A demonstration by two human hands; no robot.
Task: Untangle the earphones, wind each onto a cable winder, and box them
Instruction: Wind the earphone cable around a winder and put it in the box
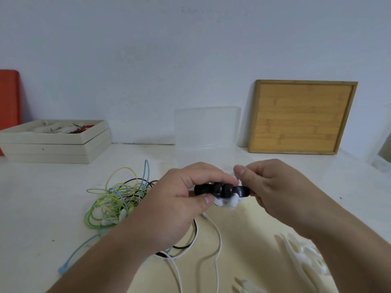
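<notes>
1. Black earbuds (pixel 222 189) sit pinched between your left hand (pixel 175 199) and right hand (pixel 275 191), white earbuds (pixel 226 203) bunched just beneath.
2. Pull apart too hard and, likely, any snag tightens or a bud slips from your fingers.
3. White cable (pixel 218 240) hangs at 6 o'clock; the coloured tangle (pixel 114 199) lies at 9, the clear box (pixel 207 127) at 12, cable winders (pixel 304 256) at 4.

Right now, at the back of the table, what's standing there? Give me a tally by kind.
Clear plastic box: 1
Wooden tray, leaning on the wall: 1
Beige box stack: 1
Red board, cut off by the left edge: 1
Total: 4
Blurred item at the far right edge not counted.
</notes>
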